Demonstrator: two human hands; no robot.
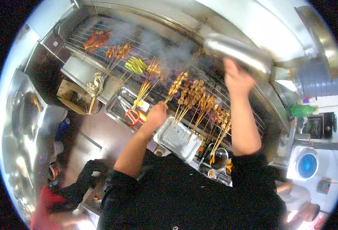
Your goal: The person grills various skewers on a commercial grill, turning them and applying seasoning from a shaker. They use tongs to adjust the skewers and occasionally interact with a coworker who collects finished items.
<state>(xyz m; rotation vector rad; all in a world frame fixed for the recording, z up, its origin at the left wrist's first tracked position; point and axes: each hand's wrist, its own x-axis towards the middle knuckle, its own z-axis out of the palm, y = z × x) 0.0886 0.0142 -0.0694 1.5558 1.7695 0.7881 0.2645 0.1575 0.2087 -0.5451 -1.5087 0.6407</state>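
Note:
My left hand [157,115] is closed around the stick ends of meat skewers [175,86], whose meat lies over the grill [230,97]. My right hand [238,78] is raised over the grill's right part, gripping a silver metal canister [238,51] that is tilted and smeared by motion. More brown meat skewers [194,94] lie just right of my left hand, their sticks pointing toward me. On the left, green vegetable skewers [136,65], further meat skewers [118,51] and a large reddish-brown piece of meat [97,40] rest on the grate. Smoke partly veils the back.
Red-handled scissors [132,116] lie in a metal tray [113,108] by my left forearm. Another metal tray [178,140] sits before me. A cardboard box [71,96] stands at left. A person in red [46,205] is at lower left, another person [299,203] at lower right.

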